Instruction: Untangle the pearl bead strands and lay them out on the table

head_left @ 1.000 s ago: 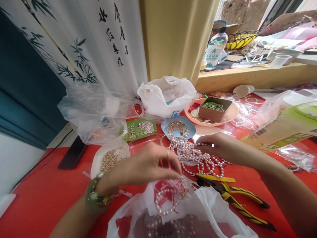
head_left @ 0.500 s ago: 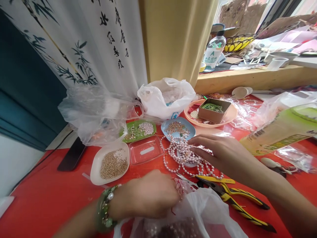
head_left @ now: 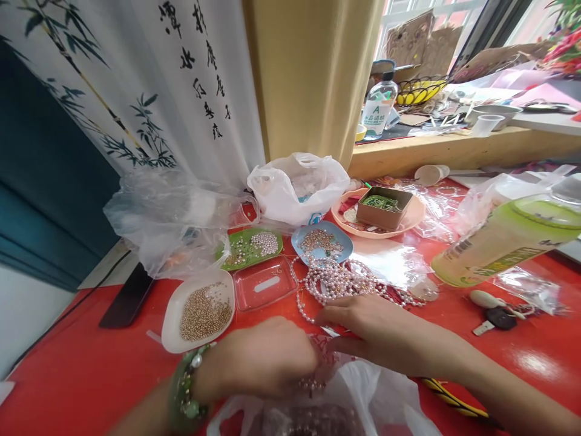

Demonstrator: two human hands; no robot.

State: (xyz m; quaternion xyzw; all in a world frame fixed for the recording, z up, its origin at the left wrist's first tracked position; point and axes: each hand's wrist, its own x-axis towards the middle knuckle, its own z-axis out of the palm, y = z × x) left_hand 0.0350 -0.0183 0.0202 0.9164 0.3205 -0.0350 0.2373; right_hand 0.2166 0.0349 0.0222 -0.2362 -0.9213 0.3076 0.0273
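Note:
My left hand (head_left: 272, 357), with a green bangle and a beaded bracelet (head_left: 190, 387) at the wrist, is closed above a white plastic bag (head_left: 381, 393). Its fingertips are hidden and motion blurs it, so what it grips is unclear. A clear, red-patterned packet (head_left: 325, 346) shows beside its fingers, and small beads on thread (head_left: 312, 384) hang just below. From the right, my right hand (head_left: 372, 324) reaches over the packet with thumb and fingers apart. Just beyond it lies a heap of pearly pink bead strands (head_left: 338, 280). Pliers (head_left: 454, 396) are mostly covered by my right forearm.
Gold beads fill a white dish (head_left: 170, 327). Behind are an empty-looking clear tray (head_left: 242, 293), a green dish (head_left: 236, 261) and a blue dish (head_left: 347, 245) of beads. A cup (head_left: 490, 242) and keys (head_left: 497, 318) lie right, a phone (head_left: 127, 303) left.
My right hand has drawn back from the bead strands, down and left toward my left hand. My right forearm now covers most of the pliers. The view has shifted slightly.

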